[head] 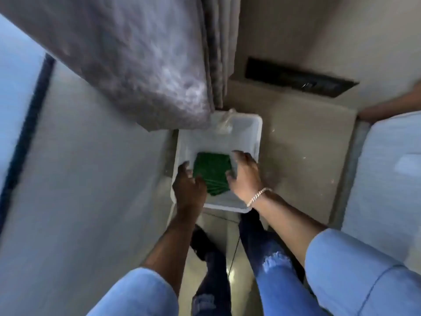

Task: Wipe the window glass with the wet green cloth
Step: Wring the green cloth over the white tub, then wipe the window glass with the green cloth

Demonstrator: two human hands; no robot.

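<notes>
A green cloth [213, 172] lies flat in the near half of a white plastic basin [256, 137] that stands on the floor. My left hand [189, 183] is at the cloth's left edge, fingers spread and touching it. My right hand [245, 173], with a bracelet on the wrist, is at the cloth's right edge, fingers apart and curled over it. Neither hand has lifted the cloth. The window glass [18, 87] runs up the far left with a dark frame bar [29, 124] beside it. The picture is blurred.
A grey curtain [141, 65] hangs over the basin's far left corner. A clear crumpled thing [224, 124] rests at the basin's far rim. A bed with white bedding [387, 179] is on the right. My legs in blue jeans [271, 270] stand on the tiled floor.
</notes>
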